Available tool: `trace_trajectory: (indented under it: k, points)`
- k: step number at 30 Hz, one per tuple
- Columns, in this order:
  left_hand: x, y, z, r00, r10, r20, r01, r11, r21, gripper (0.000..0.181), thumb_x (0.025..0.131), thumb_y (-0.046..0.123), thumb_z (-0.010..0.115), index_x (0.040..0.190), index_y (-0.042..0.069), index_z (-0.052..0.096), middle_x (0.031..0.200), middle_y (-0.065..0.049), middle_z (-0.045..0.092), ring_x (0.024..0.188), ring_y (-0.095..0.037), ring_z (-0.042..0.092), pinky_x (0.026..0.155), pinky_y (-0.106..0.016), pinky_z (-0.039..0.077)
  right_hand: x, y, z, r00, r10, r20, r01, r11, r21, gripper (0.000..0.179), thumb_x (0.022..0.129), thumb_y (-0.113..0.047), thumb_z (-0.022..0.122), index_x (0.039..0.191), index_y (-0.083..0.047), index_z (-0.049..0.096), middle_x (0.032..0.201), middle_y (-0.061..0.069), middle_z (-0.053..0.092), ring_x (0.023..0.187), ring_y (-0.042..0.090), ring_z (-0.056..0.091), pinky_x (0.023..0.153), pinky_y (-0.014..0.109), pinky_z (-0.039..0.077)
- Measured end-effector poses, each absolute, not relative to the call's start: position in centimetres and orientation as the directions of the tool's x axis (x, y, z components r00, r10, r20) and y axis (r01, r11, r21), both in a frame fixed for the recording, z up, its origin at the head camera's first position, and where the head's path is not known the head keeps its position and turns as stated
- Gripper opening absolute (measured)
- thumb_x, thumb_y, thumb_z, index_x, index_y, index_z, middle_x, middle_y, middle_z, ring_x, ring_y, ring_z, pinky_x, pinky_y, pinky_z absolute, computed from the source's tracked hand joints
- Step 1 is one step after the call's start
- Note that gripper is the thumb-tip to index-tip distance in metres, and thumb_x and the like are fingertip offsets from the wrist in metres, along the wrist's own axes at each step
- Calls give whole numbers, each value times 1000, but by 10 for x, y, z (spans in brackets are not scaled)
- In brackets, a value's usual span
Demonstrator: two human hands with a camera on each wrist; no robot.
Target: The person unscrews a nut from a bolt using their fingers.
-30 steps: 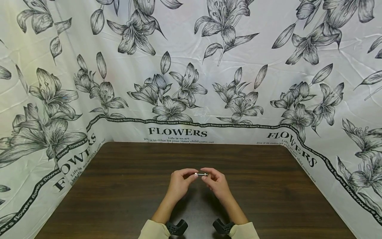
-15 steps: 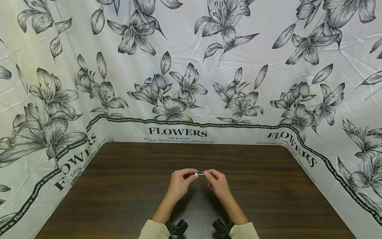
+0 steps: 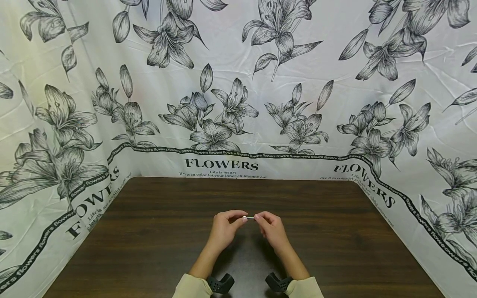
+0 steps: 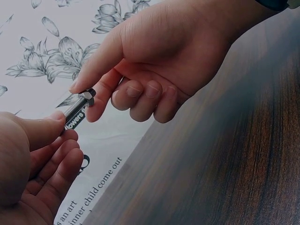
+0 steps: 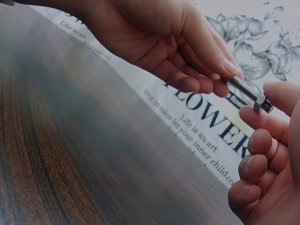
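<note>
A threaded metal bolt (image 3: 250, 217) is held level between both hands above the table. Thumb and fingers of my left hand (image 3: 222, 229) pinch one end, and that end is hidden by the fingertips. Near the opposite end a hex nut (image 5: 259, 101) sits on the thread, with a short piece of bolt sticking out past it. My right hand (image 3: 274, 231) has its thumb and index finger on either side of the nut, pinching it. In the left wrist view the same nut (image 4: 88, 97) shows between those two fingertips, while the other right fingers are curled in.
A dark wood-grain table (image 3: 149, 231) lies under the hands. White cloth (image 3: 231, 111) printed with flowers and lettering hangs behind it and along both sides. Black devices are strapped to the left wrist (image 3: 221, 284) and the right wrist (image 3: 278, 283).
One second ago the right thumb and index finger were spread apart with the nut in sight between them; since then they have closed on it. The left hand has stayed in place.
</note>
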State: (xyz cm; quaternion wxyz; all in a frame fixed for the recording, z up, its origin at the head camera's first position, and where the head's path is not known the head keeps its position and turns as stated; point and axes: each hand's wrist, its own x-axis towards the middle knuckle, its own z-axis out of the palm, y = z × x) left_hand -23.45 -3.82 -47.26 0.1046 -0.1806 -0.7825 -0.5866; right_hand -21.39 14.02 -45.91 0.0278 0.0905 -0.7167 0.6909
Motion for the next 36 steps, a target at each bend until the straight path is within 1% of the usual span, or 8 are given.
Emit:
trace_trajectory:
  k: [9, 16, 21, 24, 28, 31, 34, 36]
  points:
    - [-234, -38, -471, -911, 162, 379, 410, 251, 877, 10, 86, 11, 75, 96, 11, 76, 83, 4, 70, 71, -12, 63, 64, -26, 53, -213, 140, -459, -981, -87, 172, -174, 12, -985, 16, 96, -7, 59, 86, 3, 65, 57, 4, 45, 49, 10, 41, 46, 20, 34]
    - [-235, -39, -471, -914, 156, 374, 402, 249, 881, 10, 85, 10, 75, 95, 10, 76, 84, 3, 70, 72, -13, 63, 64, -26, 53, -214, 138, -460, -971, -89, 221, -223, 12, -975, 15, 96, -4, 59, 93, 10, 64, 57, 3, 46, 49, 9, 42, 45, 19, 35]
    - [-234, -39, -470, -917, 157, 367, 396, 245, 885, 10, 86, 10, 74, 96, 11, 76, 84, 2, 71, 72, -13, 63, 64, -26, 53, -214, 139, -460, -965, -102, 243, -245, 6, -969, 15, 95, -4, 60, 97, 10, 66, 59, 6, 46, 49, 10, 43, 46, 19, 36]
    - [-234, -40, -470, -916, 159, 367, 397, 247, 884, 10, 86, 10, 74, 96, 9, 76, 84, 2, 71, 72, -13, 64, 63, -26, 53, -214, 140, -460, -962, -108, 250, -251, -4, -968, 15, 95, -4, 61, 99, 10, 66, 59, 9, 46, 50, 11, 43, 46, 20, 36]
    - [-234, -40, -469, -916, 161, 369, 399, 252, 882, 11, 86, 11, 74, 97, 7, 76, 84, 3, 70, 71, -13, 64, 63, -26, 53, -214, 140, -461, -960, -116, 255, -254, -24, -967, 17, 95, -2, 61, 101, 12, 64, 59, 8, 46, 50, 10, 42, 46, 19, 36]
    - [-235, -40, -469, -915, 160, 371, 401, 251, 881, 11, 86, 11, 74, 97, 8, 76, 83, 3, 70, 71, -13, 63, 62, -26, 53, -215, 140, -461, -959, -123, 256, -254, -39, -967, 19, 94, -1, 60, 104, 15, 62, 60, 7, 46, 50, 10, 42, 46, 19, 35]
    - [-234, -40, -469, -916, 159, 369, 399, 253, 881, 10, 86, 11, 74, 96, 10, 76, 83, 3, 70, 71, -12, 63, 63, -26, 53, -215, 141, -462, -957, -126, 260, -256, -47, -965, 20, 94, 0, 60, 106, 16, 61, 60, 7, 46, 50, 10, 42, 46, 19, 35]
    - [-234, -40, -470, -915, 161, 369, 400, 254, 881, 11, 86, 11, 74, 96, 8, 76, 83, 3, 70, 71, -12, 63, 63, -26, 53, -215, 141, -463, -956, -128, 264, -260, -49, -964, 19, 94, 0, 59, 105, 15, 62, 60, 8, 46, 50, 10, 42, 46, 19, 35]
